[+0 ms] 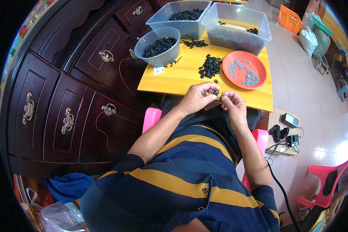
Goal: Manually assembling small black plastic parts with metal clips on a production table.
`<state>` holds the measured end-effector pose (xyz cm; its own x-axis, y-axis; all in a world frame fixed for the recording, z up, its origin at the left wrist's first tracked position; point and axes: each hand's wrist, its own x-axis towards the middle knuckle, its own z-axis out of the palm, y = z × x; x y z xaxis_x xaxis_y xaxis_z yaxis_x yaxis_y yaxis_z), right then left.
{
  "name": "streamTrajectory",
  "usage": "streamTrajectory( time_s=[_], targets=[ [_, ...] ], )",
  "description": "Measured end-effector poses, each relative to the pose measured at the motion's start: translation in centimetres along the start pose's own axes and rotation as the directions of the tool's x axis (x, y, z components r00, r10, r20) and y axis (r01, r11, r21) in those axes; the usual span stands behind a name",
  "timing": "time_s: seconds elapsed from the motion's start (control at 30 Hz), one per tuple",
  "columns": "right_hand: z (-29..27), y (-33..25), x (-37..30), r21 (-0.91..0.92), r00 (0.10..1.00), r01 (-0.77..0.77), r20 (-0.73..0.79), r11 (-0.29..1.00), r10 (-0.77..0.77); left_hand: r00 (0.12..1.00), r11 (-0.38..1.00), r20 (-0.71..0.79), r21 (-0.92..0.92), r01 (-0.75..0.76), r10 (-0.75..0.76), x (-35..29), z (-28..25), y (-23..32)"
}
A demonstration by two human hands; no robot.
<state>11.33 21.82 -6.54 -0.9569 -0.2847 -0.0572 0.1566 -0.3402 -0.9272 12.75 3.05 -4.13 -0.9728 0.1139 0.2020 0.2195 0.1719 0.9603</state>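
1. Dark wooden drawers point(65, 112) line the room's left side, and a yellow table point(170, 83) stands beside them; from here its far edge is mostly lost behind two clear bins.
2. The left bin point(174, 29) holds a heap of black parts; the right bin point(236, 38) shows a few on top, its lower contents blurred by the plastic.
3. By the left edge sits a round tub point(156, 56), full of small black pieces.
4. Near the right edge, a red plate point(237, 79) carries thin silvery bits, too fine to make out singly. Just left of it lies a loose black pile point(210, 66).
5. At the near edge, right of its middle, the left hand point(197, 98) pinches a black piece point(216, 92) between thumb and fingers, which partly cover it.
6. The right hand point(236, 108) is just beside it, thumb and forefinger pressed together; I can't tell what, if anything, is between them.
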Motion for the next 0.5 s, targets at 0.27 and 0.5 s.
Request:
streamTrajectory(
  time_s=[0.27,0.5],
  targets=[
    [-0.14,0.23,0.09,-0.026,1.000,0.005,0.014,1.000,-0.005,0.999,0.999,0.011,0.019,0.037,-0.037,0.04,-0.03,0.12],
    [-0.01,0.04,-0.01,-0.050,1.000,-0.015,0.002,0.999,0.015,0.999,0.999,0.010,-0.006,0.050,-0.050,0.20,-0.04,-0.37]
  ],
)
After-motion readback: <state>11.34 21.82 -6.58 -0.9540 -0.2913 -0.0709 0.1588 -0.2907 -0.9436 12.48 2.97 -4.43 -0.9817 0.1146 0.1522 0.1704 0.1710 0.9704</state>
